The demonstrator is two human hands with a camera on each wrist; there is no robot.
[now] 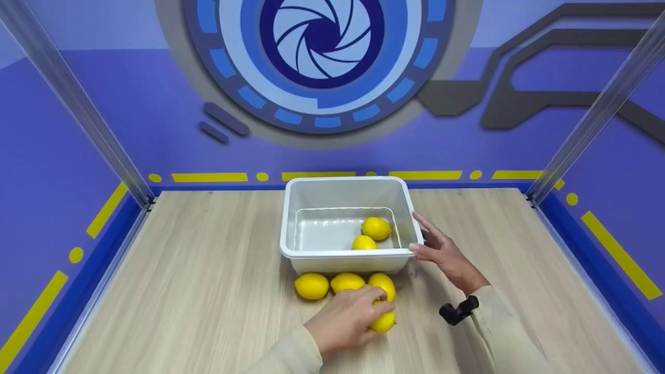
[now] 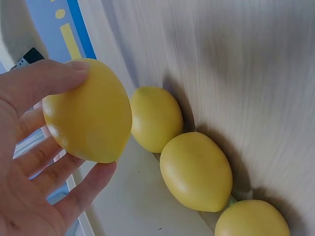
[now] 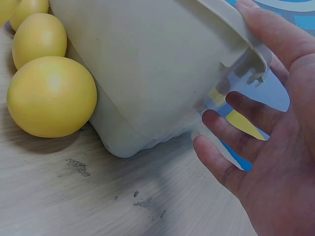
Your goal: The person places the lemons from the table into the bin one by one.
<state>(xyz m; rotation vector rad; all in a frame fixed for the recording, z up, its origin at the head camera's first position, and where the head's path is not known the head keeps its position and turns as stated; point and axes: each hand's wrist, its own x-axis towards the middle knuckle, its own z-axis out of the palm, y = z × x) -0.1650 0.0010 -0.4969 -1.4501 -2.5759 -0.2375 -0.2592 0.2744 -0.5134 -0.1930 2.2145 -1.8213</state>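
A white plastic bin (image 1: 291, 218) stands mid-table with two yellow lemons (image 1: 376, 228) in its right half. Three more lemons (image 1: 347, 282) lie in a row on the table against the bin's front wall. My left hand (image 1: 375, 314) grips a further lemon (image 1: 384, 323) just in front of that row; in the left wrist view thumb and fingers (image 2: 74, 69) curl round this lemon (image 2: 88, 115). My right hand (image 1: 431, 244) rests open against the bin's right side, its fingers (image 3: 221, 157) spread beside the bin wall (image 3: 147, 73).
The light wooden tabletop (image 1: 208, 291) is enclosed by purple walls on three sides, with metal posts (image 1: 130, 171) at the back corners. A black wrist mount (image 1: 457, 310) sits on my right sleeve.
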